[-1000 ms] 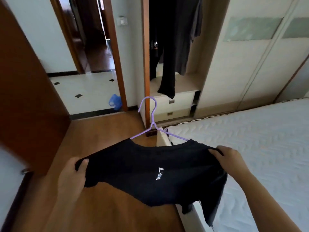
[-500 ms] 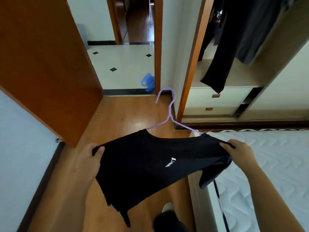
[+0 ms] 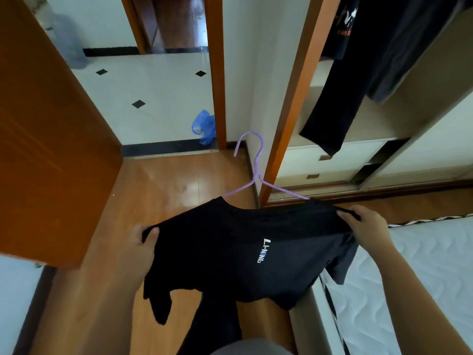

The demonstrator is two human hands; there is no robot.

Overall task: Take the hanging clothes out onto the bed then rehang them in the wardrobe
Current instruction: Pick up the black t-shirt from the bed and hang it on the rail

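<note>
**Black T-shirt on its hanger carried toward the open wardrobe**

Head view: since half a second ago the wardrobe (image 3: pixel 358 155) has drawn nearer and fills more of the upper right, the bed (image 3: pixel 422 278) has slipped toward the lower right corner, and the shirt has swung from a tilt to lie more level between the hands.

The black T-shirt (image 3: pixel 230 252) is spread out in the air over the wooden floor (image 3: pixel 158 190), just beside the near left corner of the bed and in front of the wardrobe's open compartment. It is threaded on a purple hanger (image 3: pixel 252 162), whose hook sticks out of the neck opening and points away from the person. White lettering shows on the chest.

The left hand (image 3: pixel 142 249) is clenched on the shirt's left shoulder edge, thumb on top of the cloth. The right hand (image 3: pixel 368 231) is clenched on the right shoulder, fingers curled over the fabric, with the sleeve drooping below it past the mattress edge.

Inside the wardrobe, dark clothes (image 3: pixel 363 60) hang above a shelf, one long piece trailing down in front of the white drawers (image 3: pixel 332 160). At left an orange-brown door (image 3: pixel 46 124) stands open onto a white tiled floor (image 3: pixel 153 93), where a blue plastic bag (image 3: pixel 204 125) lies against the door frame.
</note>
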